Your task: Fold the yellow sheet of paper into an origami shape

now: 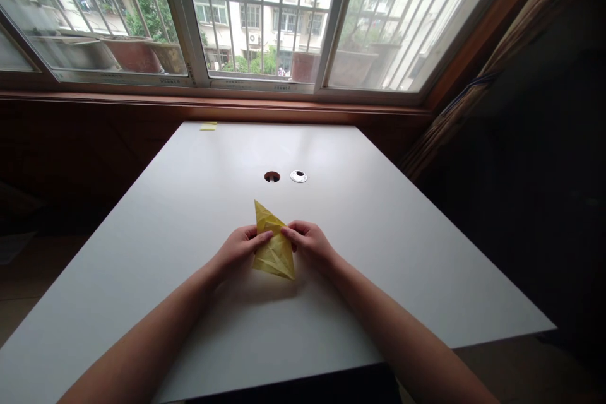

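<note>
A folded piece of yellow paper is held up over the white table, with a pointed corner at its top left and creases across its face. My left hand pinches its left edge, the thumb lying on the front and the fingers behind. On the right edge, my right hand grips it the same way, thumb tip near the upper right. The fingers behind the paper are partly hidden. Below it, a soft shadow falls on the tabletop.
The white table has a round cable hole with a silver ring-shaped cover beside it. A yellow strip lies at the far left edge. Behind stand a wooden sill and barred windows; a curtain hangs at right.
</note>
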### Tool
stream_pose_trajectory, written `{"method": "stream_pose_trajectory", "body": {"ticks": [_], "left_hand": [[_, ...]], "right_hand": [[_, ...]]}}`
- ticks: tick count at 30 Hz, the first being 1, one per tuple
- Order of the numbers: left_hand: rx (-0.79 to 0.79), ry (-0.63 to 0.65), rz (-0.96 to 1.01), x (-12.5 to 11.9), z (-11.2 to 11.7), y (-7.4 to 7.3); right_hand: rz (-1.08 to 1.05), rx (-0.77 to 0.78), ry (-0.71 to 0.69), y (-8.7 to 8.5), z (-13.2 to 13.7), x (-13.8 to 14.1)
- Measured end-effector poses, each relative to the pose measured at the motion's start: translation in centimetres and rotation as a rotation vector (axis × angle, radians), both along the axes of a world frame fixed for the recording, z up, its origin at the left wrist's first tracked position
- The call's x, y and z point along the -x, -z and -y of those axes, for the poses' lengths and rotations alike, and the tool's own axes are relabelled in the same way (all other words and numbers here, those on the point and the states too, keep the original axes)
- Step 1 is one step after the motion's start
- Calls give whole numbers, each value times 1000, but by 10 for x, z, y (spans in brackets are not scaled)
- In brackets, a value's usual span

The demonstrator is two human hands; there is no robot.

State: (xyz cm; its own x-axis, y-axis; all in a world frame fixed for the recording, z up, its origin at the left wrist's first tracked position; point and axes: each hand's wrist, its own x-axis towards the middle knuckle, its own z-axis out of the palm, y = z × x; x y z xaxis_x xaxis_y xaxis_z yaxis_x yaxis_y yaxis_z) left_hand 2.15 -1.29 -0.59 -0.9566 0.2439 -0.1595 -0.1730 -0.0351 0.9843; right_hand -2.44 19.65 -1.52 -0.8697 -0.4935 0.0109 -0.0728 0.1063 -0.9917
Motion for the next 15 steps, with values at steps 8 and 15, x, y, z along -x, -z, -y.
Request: {"method": "stream_pose_trajectory", "body": {"ticks": [8, 15], "left_hand": [[194, -178, -74, 4, -1, -2], [243, -200, -146, 12, 5, 4]], "right_hand": [[-17, -113, -29, -1, -7, 0], [-92, -202, 1, -3, -9, 4]]}}
